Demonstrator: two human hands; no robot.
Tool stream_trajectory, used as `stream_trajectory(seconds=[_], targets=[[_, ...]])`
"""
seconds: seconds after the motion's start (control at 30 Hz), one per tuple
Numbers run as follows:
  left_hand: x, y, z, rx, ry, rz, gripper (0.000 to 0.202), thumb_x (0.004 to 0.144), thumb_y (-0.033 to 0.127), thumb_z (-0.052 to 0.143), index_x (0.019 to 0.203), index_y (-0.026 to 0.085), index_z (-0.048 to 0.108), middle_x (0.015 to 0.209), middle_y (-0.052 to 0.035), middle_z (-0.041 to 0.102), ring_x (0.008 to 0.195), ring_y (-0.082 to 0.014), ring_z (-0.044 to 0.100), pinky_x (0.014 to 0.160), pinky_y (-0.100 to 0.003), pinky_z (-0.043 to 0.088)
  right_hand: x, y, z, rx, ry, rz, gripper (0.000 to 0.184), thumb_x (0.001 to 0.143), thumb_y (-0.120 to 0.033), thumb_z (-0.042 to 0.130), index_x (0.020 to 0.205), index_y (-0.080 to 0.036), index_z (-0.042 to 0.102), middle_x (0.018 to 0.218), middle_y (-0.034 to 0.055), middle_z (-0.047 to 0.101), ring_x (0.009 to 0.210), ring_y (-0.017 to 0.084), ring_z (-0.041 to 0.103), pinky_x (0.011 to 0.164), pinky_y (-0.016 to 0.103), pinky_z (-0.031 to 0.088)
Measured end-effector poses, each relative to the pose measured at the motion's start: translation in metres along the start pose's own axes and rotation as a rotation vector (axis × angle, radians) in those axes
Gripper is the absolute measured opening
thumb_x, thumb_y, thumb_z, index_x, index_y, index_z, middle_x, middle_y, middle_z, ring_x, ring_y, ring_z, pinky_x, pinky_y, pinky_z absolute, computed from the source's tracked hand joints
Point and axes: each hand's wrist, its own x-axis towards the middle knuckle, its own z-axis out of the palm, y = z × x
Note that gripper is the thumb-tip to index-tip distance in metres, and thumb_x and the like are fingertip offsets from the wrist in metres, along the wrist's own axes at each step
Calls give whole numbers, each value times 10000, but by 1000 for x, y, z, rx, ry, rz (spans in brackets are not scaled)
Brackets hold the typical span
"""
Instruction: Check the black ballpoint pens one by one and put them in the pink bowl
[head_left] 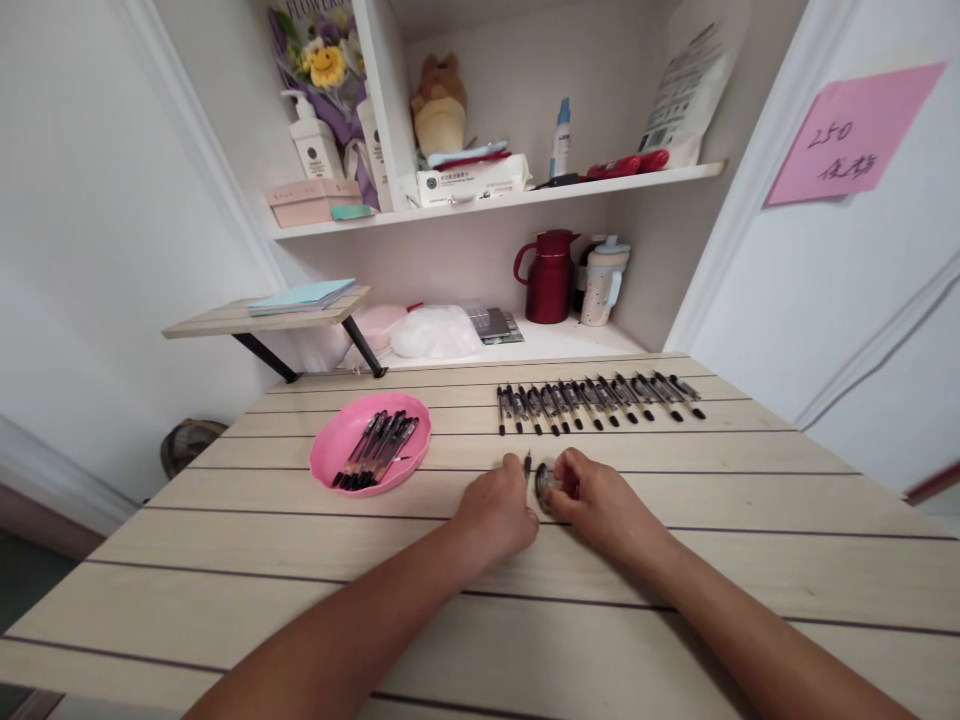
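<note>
Pale slatted wood made up the tabletop point(225, 560), seen in the head view only. The left hand point(499, 510) and right hand point(600, 505) were held close together near the middle of the tabletop, a little toward its far edge, almost touching.

The left fingers were curled in, with thumb and forefinger pinched on a thin dark pen point(527, 464) whose end stuck up past the knuckles. The right fingers were closed round a small piece point(544, 484), dark and partly clear. Whether it was a cap or a barrel part could not be told.

A row of pens point(600, 400) was laid side by side along the far edge, right of centre, well apart from the hands. A pink plate point(334, 440) holding loose pens point(375, 448) was set toward the far left corner.

Judged from this, the two parts would be best lined up end to end, gripped near the joint and held low over the wood. They should be pressed straight rather than at an angle, so nothing slips or rolls into the row.
</note>
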Motion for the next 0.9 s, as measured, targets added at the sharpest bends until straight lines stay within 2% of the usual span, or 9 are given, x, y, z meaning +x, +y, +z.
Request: stream_trajectory(seconds=[0.1, 0.2, 0.33, 0.4, 0.5, 0.6, 0.73, 0.83, 0.9], targets=[[0, -10, -3, -28, 44, -3, 374, 648, 201, 524, 1012, 170, 444, 878, -115, 607, 805, -245, 573, 648, -294, 381, -4, -6, 4, -58, -9, 20, 222, 664, -329, 583, 740, -221, 404, 595, -4, 565, 518, 138, 476, 496, 241, 252], [-1, -17, -10, -174, 101, -29, 378, 625, 172, 537, 996, 180, 465, 770, -56, 595, 700, -191, 564, 608, -264, 374, -7, -11, 10, -123, -5, 27, 222, 664, -298, 592, 767, -213, 415, 644, 13, 568, 545, 140, 477, 498, 243, 229], [-4, -18, -19, -695, 26, -146, 462, 650, 178, 521, 1101, 169, 417, 573, 54, 488, 431, -97, 465, 461, -216, 346, -8, -11, 12, -130, -24, 24, 130, 690, -170, 520, 770, -206, 423, 610, 1, 548, 543, 132, 465, 500, 243, 225], [-8, -17, -22, -1001, -42, -206, 495, 665, 202, 522, 1140, 157, 390, 568, 67, 468, 400, -82, 459, 420, -199, 338, -7, -8, 8, -111, -39, 27, 130, 674, -127, 500, 753, -205, 434, 578, -7, 537, 525, 125, 450, 495, 242, 231], [-13, -20, -23, -1331, -142, -254, 405, 662, 233, 546, 1048, 130, 478, 604, 43, 492, 451, -75, 499, 419, -180, 347, -5, 0, -3, -43, -74, 48, 139, 629, -108, 517, 728, -200, 483, 561, -10, 542, 511, 120, 441, 493, 240, 253], [-17, -24, -21, -1495, -271, -264, 273, 660, 236, 540, 911, 129, 540, 607, 33, 492, 465, -67, 499, 403, -168, 332, 2, 10, -17, 177, -66, 85, 125, 631, -160, 553, 752, -190, 566, 582, -7, 563, 510, 117, 449, 507, 246, 299], [-21, -23, -16, -1559, -440, -252, 155, 653, 204, 482, 794, 149, 514, 618, 27, 503, 376, -27, 383, 328, -146, 152, 11, 17, -28, 720, 94, 218, 190, 656, -316, 621, 779, -171, 618, 621, 6, 566, 492, 99, 439, 473, 246, 312], [-24, -18, -12, -1543, -486, -237, 112, 659, 199, 473, 761, 155, 490, 595, 32, 499, 343, -8, 280, 340, -159, 65, 12, 15, -31, 1069, 158, 265, 253, 607, -314, 695, 800, -169, 621, 704, 25, 601, 479, 70, 415, 433, 224, 280], [-25, -15, -10, -1510, -480, -222, 110, 694, 240, 484, 768, 159, 488, 572, 37, 487, 339, -10, 262, 348, -169, 53, 11, 12, -31, 1187, 143, 251, 248, 596, -289, 715, 792, -171, 622, 774, 40, 627, 469, 51, 400, 419, 212, 261]])
